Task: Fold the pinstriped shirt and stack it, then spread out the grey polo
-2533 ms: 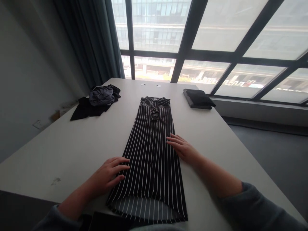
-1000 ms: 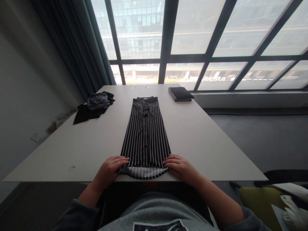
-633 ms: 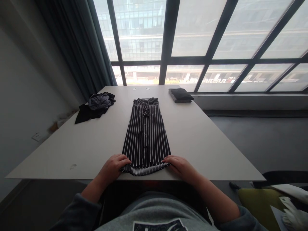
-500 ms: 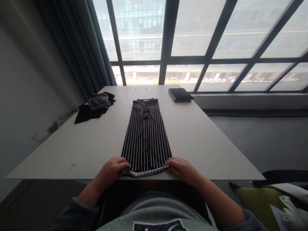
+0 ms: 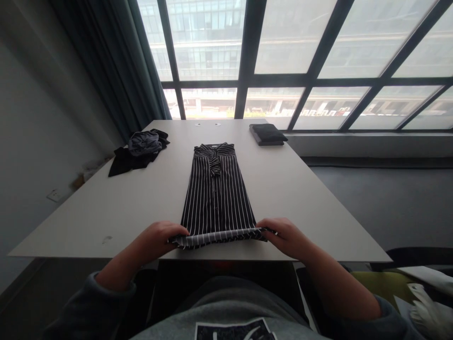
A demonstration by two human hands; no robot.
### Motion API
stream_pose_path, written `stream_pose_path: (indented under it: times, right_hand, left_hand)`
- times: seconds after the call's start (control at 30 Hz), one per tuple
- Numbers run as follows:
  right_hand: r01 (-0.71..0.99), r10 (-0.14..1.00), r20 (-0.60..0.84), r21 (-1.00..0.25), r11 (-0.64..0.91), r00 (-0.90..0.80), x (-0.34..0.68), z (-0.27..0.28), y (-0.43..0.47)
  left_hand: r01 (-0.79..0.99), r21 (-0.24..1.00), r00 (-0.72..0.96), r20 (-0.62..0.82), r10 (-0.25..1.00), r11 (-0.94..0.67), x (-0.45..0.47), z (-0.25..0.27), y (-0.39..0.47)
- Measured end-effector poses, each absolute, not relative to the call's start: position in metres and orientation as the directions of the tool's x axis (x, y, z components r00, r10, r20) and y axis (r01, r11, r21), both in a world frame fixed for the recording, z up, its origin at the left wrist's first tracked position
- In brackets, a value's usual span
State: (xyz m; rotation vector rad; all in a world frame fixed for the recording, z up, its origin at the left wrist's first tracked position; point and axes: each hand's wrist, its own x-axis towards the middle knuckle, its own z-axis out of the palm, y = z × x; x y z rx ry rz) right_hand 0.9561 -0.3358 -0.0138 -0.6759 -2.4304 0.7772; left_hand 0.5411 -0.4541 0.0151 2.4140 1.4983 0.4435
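Observation:
A black shirt with white stripes (image 5: pixel 215 198) lies lengthwise on the white table (image 5: pixel 304 212), its tied bow collar at the far end and buttons down the middle. My left hand (image 5: pixel 161 238) pinches the left corner of its near edge. At the right corner, my right hand (image 5: pixel 285 236) is closed on the same edge. Between both hands the near edge is turned up, showing a greyer underside, and held taut just above the table. Some fingertips are hidden behind the cloth.
A loose heap of dark clothes (image 5: pixel 141 148) lies at the table's back left. Folded dark garments (image 5: pixel 268 134) are stacked at the back right. Beyond the table stand a large window and a curtain (image 5: pixel 106 56). A green chair (image 5: pixel 380 285) is at the lower right.
Both hands have moved apart and slightly forward with the shirt's near edge. That edge is now lifted, straighter and folded further over. The camera view has shifted a little.

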Motion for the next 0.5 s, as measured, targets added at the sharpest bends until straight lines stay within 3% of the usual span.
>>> stream_pose_path:
  times: [0.3,0.5]
  right_hand:
    - [0.394,0.701,0.251,-0.679,0.619,-0.668,0.928,0.002,-0.259]
    - [0.509,0.771,0.173,-0.66,0.552,-0.613,0.907,-0.019,-0.203]
  left_hand:
    - [0.82,0.418,0.358,0.161,0.92,-0.392,0.519,0.05,-0.376]
    - [0.85,0.439,0.272,0.109,0.956,-0.292,0.503,0.027,-0.314]
